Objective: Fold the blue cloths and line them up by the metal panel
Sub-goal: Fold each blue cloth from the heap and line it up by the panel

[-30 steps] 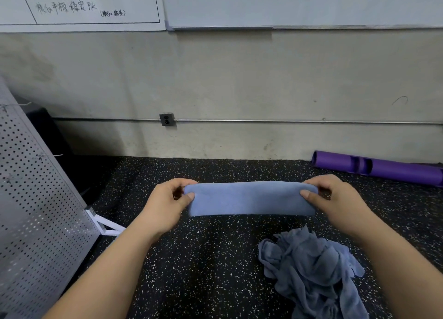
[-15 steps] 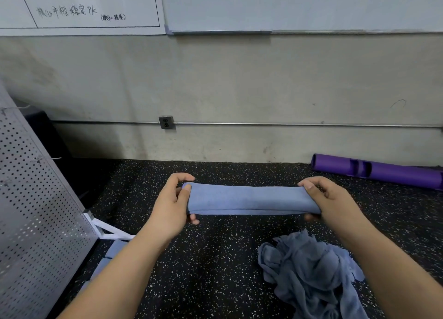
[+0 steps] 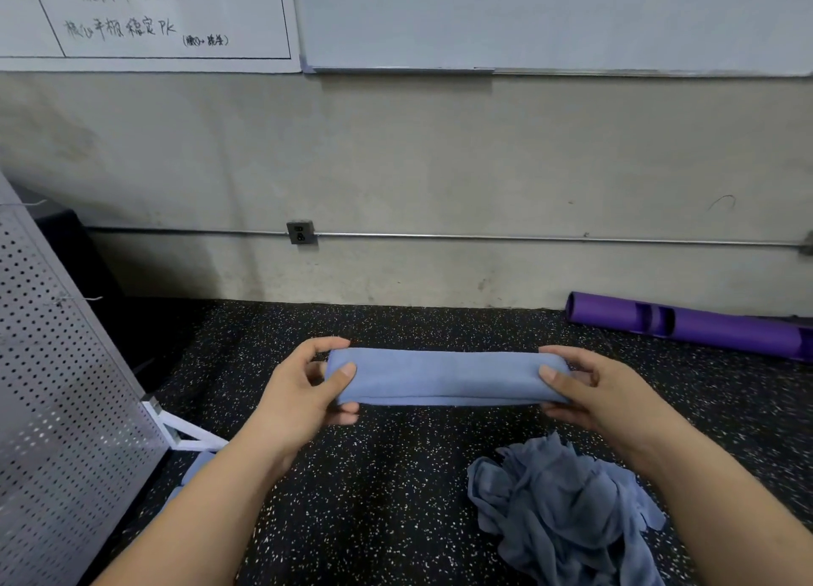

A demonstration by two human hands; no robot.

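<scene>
Head cam: left hand (image 3: 303, 392) and right hand (image 3: 602, 392) each pinch an end of a folded light-blue cloth strip (image 3: 446, 376), held above the speckled black floor (image 3: 387, 497), right of the perforated grey metal panel (image 3: 57, 400).

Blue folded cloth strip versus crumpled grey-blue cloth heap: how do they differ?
The blue folded cloth strip is neat, the crumpled grey-blue cloth heap tangled. The strip is held up at its ends by the left hand and right hand; the heap lies on the speckled floor. Both are fabric.
</scene>
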